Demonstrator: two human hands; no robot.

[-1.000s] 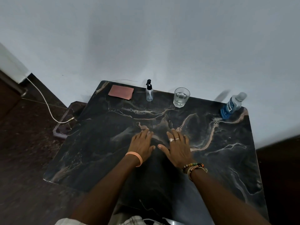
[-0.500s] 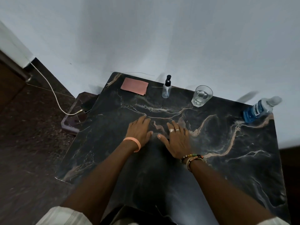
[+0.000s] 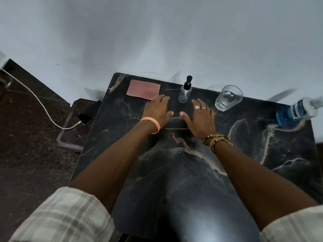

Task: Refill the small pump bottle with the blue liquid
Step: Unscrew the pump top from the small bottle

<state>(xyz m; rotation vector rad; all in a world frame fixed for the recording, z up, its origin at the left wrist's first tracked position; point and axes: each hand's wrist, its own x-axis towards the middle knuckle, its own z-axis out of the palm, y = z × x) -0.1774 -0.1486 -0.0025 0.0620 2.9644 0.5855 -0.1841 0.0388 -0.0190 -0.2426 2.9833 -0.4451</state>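
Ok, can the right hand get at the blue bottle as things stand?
Probably yes. The right hand is open and holds nothing, and bare table lies between it and the blue bottle at the right edge. The glass stands close beside that path, so mind it.

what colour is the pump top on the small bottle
Black, on the clear pump bottle; head view.

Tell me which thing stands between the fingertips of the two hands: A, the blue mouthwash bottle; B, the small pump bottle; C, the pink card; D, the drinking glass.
B: the small pump bottle stands upright between the left hand and the right hand, both flat and gripping nothing.
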